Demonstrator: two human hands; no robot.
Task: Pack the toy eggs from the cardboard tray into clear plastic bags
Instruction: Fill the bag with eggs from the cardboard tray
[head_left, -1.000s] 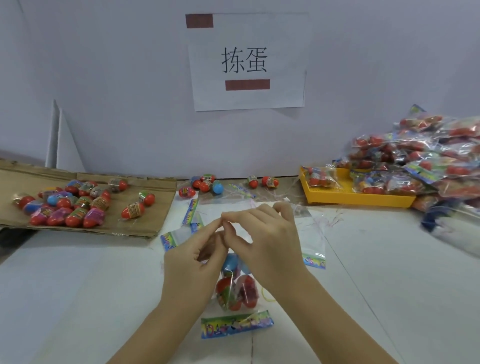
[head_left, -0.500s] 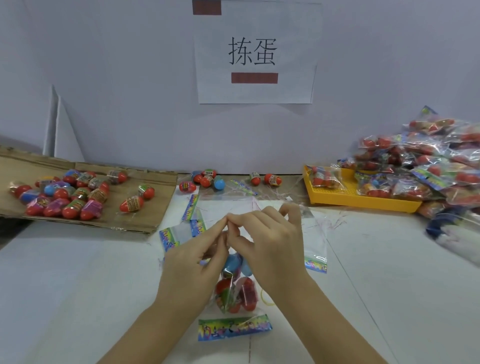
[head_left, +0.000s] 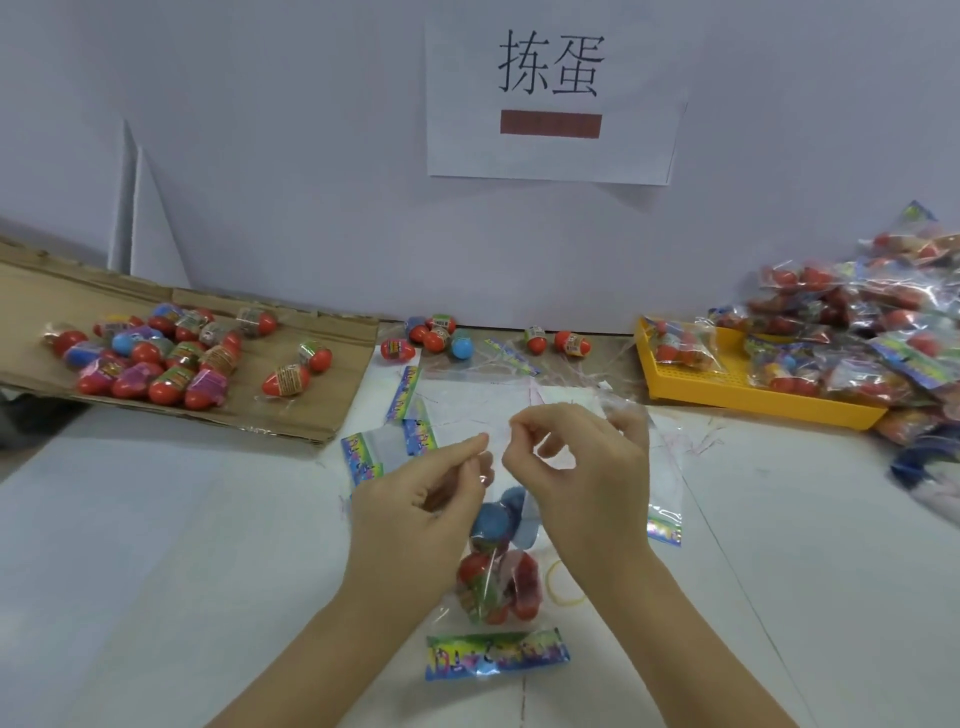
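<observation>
1. Closing step in hand, as judged: holding up the mouth of a filled clear plastic bag (head_left: 493, 582) over the white surface (head_left: 156, 571), close in front of the body.
2. Pinching the thin film at the top with the left grip (head_left: 415, 499), thumb pressed to forefinger. Pinching likewise with the right grip (head_left: 587, 478), just beside it, the other fingers curled. Hard to see the clear film itself between the tips.
3. Inside the bag: blue and red toy eggs (head_left: 491, 525), with the printed header card (head_left: 496, 652) lying flat at the near end.
4. Left to pack: many unpacked eggs (head_left: 156, 358) on the cardboard tray (head_left: 322, 405) at far left, and a few loose eggs (head_left: 441, 338) by the wall.
5. Next, probably: close the mouth without letting the film slip, perhaps with the yellow rubber band (head_left: 563, 587) lying just beside the bag. Then carry it to the packed bags (head_left: 883, 332) by the yellow tray (head_left: 727, 400) and take an empty bag (head_left: 467, 410) from those behind the hands.
</observation>
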